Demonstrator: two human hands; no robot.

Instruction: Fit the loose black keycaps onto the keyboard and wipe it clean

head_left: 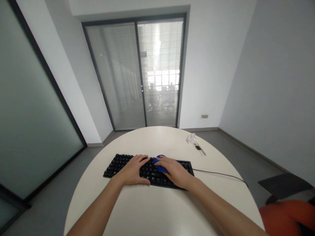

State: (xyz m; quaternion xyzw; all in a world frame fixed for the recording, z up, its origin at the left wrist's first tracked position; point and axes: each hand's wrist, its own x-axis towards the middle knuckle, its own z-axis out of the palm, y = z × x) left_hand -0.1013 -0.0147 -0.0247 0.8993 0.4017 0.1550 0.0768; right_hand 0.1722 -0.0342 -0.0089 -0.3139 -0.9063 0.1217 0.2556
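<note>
A black keyboard lies slightly askew on the round table, its keys facing up. My left hand rests over its left-middle part, fingers spread and thumb near the front edge. Under the fingers of my right hand is a bunched blue cloth, pressed against the keys on the right half. My right palm and wrist hide part of the keyboard's right end. From the keyboard's right side a thin dark cable runs to the table edge.
The white round table fills the foreground. At its back right lie a crumpled white tissue and a thin pale stick-like item with a small black piece. An orange chair stands at the lower right. Blinds-covered glass doors are behind.
</note>
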